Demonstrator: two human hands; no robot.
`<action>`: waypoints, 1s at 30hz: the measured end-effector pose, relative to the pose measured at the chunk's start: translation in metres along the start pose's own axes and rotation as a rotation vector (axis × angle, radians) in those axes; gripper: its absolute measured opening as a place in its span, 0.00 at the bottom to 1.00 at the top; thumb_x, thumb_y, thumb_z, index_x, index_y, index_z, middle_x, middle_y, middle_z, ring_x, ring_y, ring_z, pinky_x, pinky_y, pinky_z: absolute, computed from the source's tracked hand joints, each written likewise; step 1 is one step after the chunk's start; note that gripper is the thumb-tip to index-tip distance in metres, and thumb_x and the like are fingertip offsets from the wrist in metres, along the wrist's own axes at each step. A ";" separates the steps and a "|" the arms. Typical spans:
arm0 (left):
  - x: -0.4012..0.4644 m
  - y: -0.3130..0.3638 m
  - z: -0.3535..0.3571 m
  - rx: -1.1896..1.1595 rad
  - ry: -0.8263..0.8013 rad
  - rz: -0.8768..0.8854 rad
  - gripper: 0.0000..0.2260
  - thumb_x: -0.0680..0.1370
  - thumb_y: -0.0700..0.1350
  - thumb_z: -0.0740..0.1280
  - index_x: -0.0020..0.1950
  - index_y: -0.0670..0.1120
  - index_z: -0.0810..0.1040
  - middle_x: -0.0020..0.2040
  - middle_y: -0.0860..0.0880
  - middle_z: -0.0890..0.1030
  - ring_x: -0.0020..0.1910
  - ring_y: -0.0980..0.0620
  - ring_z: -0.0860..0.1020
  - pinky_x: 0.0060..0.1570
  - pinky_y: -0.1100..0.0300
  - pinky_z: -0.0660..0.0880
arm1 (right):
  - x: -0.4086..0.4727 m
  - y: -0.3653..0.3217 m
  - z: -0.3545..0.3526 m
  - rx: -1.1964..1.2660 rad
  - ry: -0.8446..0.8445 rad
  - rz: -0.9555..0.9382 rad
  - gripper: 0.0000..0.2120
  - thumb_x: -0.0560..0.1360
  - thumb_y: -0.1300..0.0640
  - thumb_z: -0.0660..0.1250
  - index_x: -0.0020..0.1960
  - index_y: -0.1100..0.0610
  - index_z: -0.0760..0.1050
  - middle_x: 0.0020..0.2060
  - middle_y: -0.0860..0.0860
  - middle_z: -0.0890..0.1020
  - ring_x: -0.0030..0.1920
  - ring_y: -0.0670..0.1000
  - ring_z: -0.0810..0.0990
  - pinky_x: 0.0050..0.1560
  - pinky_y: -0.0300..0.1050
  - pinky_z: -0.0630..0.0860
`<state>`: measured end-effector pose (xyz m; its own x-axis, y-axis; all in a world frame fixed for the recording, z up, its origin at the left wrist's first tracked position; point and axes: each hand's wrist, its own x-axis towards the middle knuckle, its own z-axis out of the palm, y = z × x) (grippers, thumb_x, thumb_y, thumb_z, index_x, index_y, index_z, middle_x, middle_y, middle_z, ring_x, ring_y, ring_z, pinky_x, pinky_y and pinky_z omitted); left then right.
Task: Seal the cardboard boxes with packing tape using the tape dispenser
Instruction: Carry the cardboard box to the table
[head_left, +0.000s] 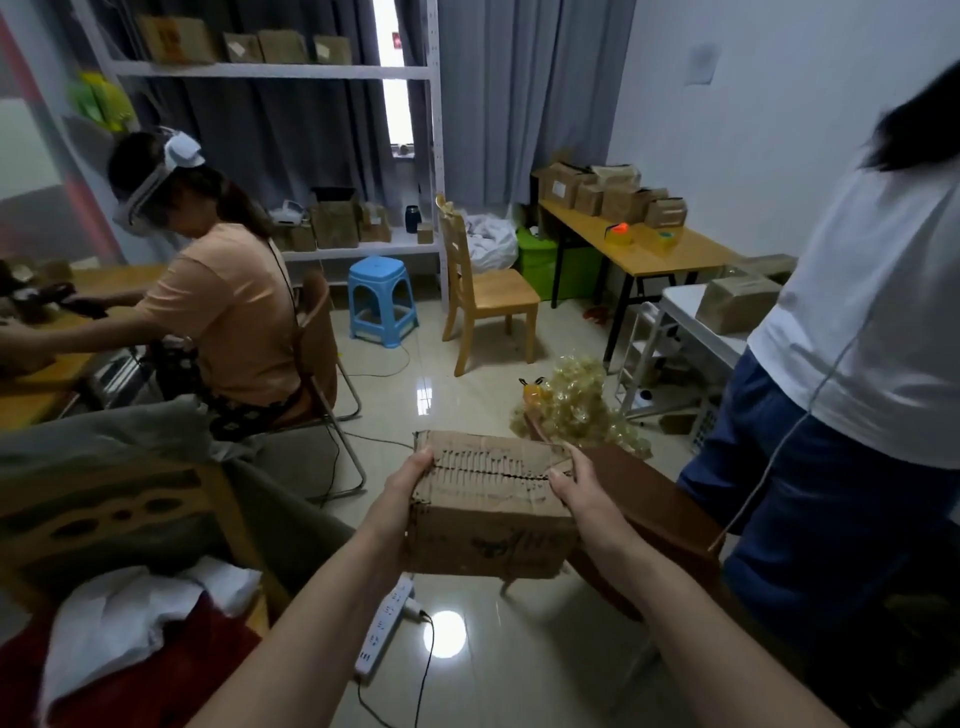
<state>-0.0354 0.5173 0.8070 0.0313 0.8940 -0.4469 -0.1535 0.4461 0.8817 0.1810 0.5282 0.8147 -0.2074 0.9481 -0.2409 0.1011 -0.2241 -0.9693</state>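
Hands hold one cardboard box (488, 499) in the air above the glossy tiled floor (467, 384), near the centre of the view. The left hand (410, 486) grips the left edge of the box with its fingers curled over the top, and the right hand (571, 480) grips the right edge in the same way. The top flaps are closed, and a seam with torn marks runs across them from left to right. A white power strip (387, 626) lies on the floor just under the box.

At the left, a person in an orange shirt (228, 317) sits at a wooden table (36, 384). At the right, a person in a white shirt (862, 322) stands close. Farther away stand a blue stool (382, 301) and a wooden chair (483, 296). A long table (639, 249) at the far right wall carries more boxes and tape rolls (621, 235). A white shelf (275, 70) in front of the grey curtains (524, 93) holds boxes too.
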 end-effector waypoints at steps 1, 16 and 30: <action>0.014 0.005 -0.004 -0.009 0.013 0.019 0.26 0.78 0.66 0.55 0.60 0.49 0.79 0.56 0.40 0.82 0.56 0.38 0.80 0.58 0.39 0.76 | 0.018 -0.002 0.002 -0.010 -0.007 0.007 0.23 0.83 0.51 0.52 0.76 0.48 0.50 0.59 0.52 0.78 0.56 0.48 0.77 0.46 0.41 0.73; 0.312 0.181 0.008 0.056 0.100 0.094 0.23 0.79 0.65 0.54 0.58 0.53 0.81 0.53 0.46 0.84 0.54 0.44 0.82 0.57 0.43 0.77 | 0.362 -0.084 -0.059 0.038 0.090 -0.065 0.11 0.84 0.49 0.48 0.62 0.44 0.65 0.47 0.44 0.78 0.49 0.44 0.76 0.51 0.48 0.74; 0.557 0.304 -0.013 0.015 0.105 0.112 0.21 0.79 0.64 0.56 0.56 0.53 0.80 0.49 0.46 0.85 0.50 0.45 0.82 0.49 0.50 0.78 | 0.624 -0.137 -0.085 0.071 0.159 -0.099 0.21 0.82 0.43 0.52 0.74 0.44 0.58 0.65 0.51 0.75 0.64 0.54 0.74 0.67 0.59 0.70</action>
<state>-0.0778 1.1504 0.8239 -0.0887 0.9295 -0.3581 -0.1357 0.3448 0.9288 0.1208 1.1696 0.8018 -0.0564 0.9887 -0.1389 0.0176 -0.1381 -0.9903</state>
